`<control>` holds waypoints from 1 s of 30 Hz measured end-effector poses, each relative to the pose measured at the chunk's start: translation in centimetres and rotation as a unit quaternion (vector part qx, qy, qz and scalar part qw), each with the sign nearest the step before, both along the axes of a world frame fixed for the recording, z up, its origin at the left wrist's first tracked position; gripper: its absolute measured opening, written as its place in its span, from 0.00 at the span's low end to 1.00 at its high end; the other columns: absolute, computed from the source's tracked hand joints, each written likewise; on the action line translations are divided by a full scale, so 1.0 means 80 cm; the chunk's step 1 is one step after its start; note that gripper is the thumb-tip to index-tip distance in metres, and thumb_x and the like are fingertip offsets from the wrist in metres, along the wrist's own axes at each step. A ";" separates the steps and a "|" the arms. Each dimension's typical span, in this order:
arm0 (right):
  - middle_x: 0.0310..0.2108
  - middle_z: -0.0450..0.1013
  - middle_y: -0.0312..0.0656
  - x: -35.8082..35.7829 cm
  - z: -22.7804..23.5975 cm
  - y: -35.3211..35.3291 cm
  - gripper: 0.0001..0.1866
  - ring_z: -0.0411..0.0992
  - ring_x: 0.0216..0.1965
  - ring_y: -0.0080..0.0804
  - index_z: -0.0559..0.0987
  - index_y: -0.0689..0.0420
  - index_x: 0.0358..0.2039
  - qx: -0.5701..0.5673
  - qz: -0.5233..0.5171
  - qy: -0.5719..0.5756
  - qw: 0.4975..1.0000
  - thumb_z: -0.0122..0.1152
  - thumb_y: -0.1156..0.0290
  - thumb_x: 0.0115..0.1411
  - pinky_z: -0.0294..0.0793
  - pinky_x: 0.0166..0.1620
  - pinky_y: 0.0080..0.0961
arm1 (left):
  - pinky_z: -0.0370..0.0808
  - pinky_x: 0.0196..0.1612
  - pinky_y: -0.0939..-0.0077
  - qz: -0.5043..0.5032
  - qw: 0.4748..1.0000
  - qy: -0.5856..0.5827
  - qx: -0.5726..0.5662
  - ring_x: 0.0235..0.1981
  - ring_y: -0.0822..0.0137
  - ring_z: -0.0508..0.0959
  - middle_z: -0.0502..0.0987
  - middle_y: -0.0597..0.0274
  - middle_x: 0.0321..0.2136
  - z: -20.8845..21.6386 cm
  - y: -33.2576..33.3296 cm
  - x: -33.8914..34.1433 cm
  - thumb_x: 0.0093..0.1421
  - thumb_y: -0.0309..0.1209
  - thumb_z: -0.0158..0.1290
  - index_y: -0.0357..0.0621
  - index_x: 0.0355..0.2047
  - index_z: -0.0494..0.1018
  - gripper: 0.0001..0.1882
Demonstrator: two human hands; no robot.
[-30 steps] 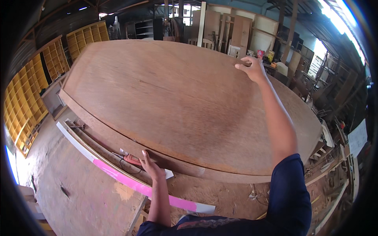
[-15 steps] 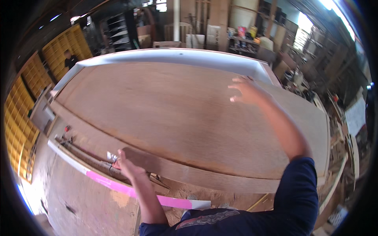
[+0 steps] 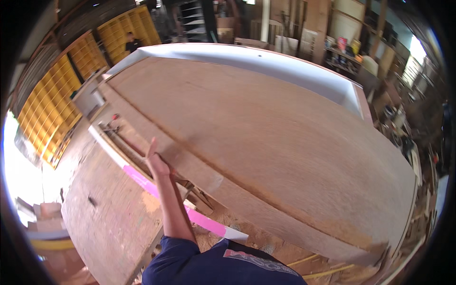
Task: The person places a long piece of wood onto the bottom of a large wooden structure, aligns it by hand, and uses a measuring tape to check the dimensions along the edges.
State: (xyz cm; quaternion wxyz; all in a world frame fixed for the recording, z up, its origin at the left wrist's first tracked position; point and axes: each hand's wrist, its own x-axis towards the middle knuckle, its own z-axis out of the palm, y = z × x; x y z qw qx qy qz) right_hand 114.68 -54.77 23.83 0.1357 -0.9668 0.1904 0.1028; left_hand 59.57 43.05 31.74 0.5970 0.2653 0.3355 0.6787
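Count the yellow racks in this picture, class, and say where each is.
3: the front rack at the left, the middle rack just beyond it, and the far rack upper left, partly behind a person. Others may be hidden.

The left fingers are at the near edge of a brown wooden panel

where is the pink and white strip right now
In the head view, the pink and white strip runs from the left toward the bottom middle, passing behind the left forearm, between the big wooden panel and the scuffed brown board.
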 end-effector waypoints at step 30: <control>0.65 0.76 0.50 0.192 0.088 0.288 0.36 0.75 0.64 0.46 0.74 0.62 0.71 0.589 -0.058 -0.390 0.705 0.63 0.47 0.74 0.77 0.65 0.42 | 0.85 0.54 0.44 -0.199 0.918 -0.274 0.204 0.44 0.41 0.87 0.86 0.43 0.43 0.068 0.304 0.030 0.60 0.27 0.51 0.31 0.49 0.78 0.18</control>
